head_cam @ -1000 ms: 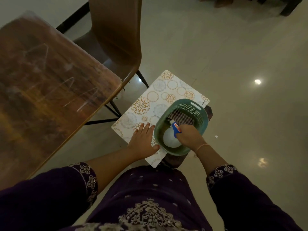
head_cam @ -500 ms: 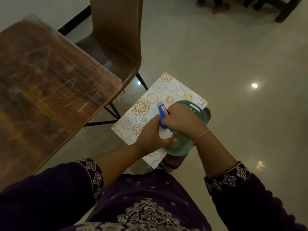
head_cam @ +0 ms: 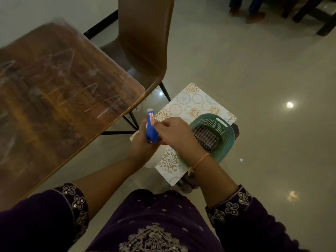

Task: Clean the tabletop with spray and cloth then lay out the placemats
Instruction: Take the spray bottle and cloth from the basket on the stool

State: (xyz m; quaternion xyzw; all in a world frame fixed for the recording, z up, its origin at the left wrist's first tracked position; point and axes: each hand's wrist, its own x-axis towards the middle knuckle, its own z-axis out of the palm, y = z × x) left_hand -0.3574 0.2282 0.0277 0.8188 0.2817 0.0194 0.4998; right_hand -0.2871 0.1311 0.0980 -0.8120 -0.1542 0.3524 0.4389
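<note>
My left hand [head_cam: 143,142] grips the spray bottle [head_cam: 151,128], whose blue trigger head points up while its white body hangs below the hand. Beside it, my right hand [head_cam: 174,137] touches the head with its fingertips. Both hands hover over patterned placemats [head_cam: 192,104] lying on a low stool. A green basket [head_cam: 221,131] sits on the mats and holds a striped cloth [head_cam: 206,138]. The wooden tabletop [head_cam: 60,99], smeared with white streaks, fills the left.
A brown chair [head_cam: 145,42] stands at the table's far end, next to the stool. Glossy tiled floor [head_cam: 272,88] stretches to the right. Another person's feet [head_cam: 252,15] and dark furniture legs [head_cam: 320,19] show at the top right.
The spray bottle came up out of the green basket in my right hand and moved left. My left hand left the placemats and now holds it.
</note>
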